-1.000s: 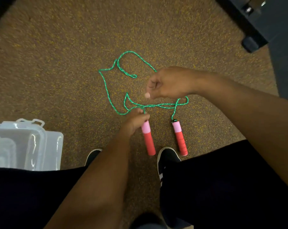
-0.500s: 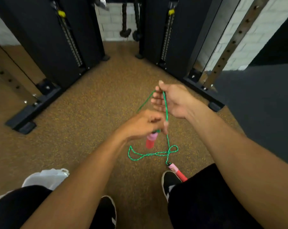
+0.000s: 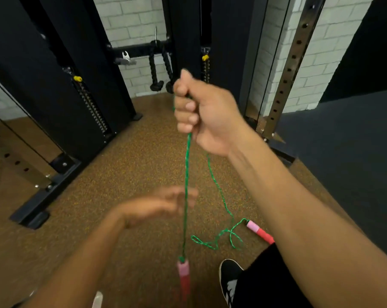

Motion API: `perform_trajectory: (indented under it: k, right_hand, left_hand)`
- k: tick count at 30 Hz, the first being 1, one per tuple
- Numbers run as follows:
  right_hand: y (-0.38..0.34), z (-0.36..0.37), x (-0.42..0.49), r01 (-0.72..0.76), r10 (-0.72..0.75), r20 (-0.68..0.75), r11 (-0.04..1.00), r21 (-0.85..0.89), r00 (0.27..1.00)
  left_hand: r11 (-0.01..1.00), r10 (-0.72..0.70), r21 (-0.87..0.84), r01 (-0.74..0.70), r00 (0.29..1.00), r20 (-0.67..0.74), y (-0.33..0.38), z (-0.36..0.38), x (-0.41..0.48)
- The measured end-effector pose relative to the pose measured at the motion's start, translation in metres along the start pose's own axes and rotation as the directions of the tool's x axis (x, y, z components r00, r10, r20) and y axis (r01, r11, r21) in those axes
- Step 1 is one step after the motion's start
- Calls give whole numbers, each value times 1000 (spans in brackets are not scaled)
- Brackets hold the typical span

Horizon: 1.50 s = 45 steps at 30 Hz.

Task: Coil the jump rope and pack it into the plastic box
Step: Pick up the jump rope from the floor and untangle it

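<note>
The right hand [image 3: 201, 112], lifted higher than half a second ago, is clenched on the green jump rope [image 3: 188, 165]. One red handle [image 3: 183, 274], formerly in the left hand [image 3: 161, 205], now dangles free. The left hand is blurred beside the strand, its grip indeterminate. The second handle [image 3: 260, 232] and slack loops [image 3: 217, 241] lie on the floor [image 3: 132, 174]. Coiling has barely begun; the plastic box is out of view.

Dim, even light (motion blur low), wide-angle bowing
</note>
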State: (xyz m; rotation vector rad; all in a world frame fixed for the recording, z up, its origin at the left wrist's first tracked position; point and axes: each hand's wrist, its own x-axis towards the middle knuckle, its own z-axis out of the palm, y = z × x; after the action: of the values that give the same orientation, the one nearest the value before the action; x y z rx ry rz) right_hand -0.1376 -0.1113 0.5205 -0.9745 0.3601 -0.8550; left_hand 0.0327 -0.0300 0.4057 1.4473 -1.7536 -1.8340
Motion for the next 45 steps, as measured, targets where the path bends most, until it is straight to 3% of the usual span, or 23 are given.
perform_trajectory:
  k: [2,5,8,10,12,14,17,20,22,25,30,32,35,39,41,42,44,45]
  right_hand:
    - [10,7,1,-13,10,-44,997,-78,999]
    - [11,4,2,-22,16,-93,998,-62,995]
    - [13,-8,2,-86,76,-164,994,-59,984]
    - [13,-18,8,-101,91,-249,994,-29,964]
    - [11,-28,17,-101,97,-316,995,5,944]
    - [16,-30,22,-156,125,-324,985,-71,938]
    - [39,-20,21,-284,211,-262,916,-283,942]
    - [38,-23,24,-232,185,-280,962,-142,942]
    - [36,-31,24,-206,201,-319,978,17,926]
    - [52,-29,19,-284,283,-337,958,48,898]
    - [62,-19,11,-391,353,-255,913,-115,900]
    - [65,-20,9,-422,361,-263,876,-235,895]
    - [71,-22,3,-487,432,-226,755,-438,873]
    - [94,-6,-18,-546,476,-269,744,-385,837]
    - [110,3,-34,-478,364,-326,778,-408,872]
    - [117,6,-44,-377,217,-335,747,-548,917]
    - [124,4,-58,-139,-147,-238,486,-863,960]
    - [125,0,-62,-84,-248,-195,397,-914,949]
  left_hand:
    - [960,214,-147,-239,962,-169,53,-16,-11]
    - [953,299,61,-297,888,-349,92,-22,-10]
    - [943,332,127,-307,890,-313,89,-17,3]
    - [932,348,179,-315,916,-199,74,-9,13]
    - [901,239,368,-232,971,27,41,6,27]
    - [846,19,522,-106,985,170,-5,21,43]
    - [745,-92,667,-20,987,133,-56,21,56]
    - [914,-7,405,-4,1000,25,-62,8,55]
    - [979,135,166,-121,988,-78,-41,0,49]
    - [947,276,-116,-300,943,-188,7,-15,37]
    - [821,325,-433,-373,928,-184,34,-32,31]
    - [770,288,-502,-393,917,-275,40,-37,33]
    - [786,191,-468,-405,878,-439,52,-42,35]
    - [800,105,-382,-463,735,-670,59,-56,29]
    - [774,-3,-422,-472,664,-748,59,-72,27]
    - [780,-43,-426,-458,640,-767,57,-79,27]
    - [796,-88,-447,-407,654,-752,54,-82,29]
    - [781,-99,-481,-398,682,-725,54,-79,30]
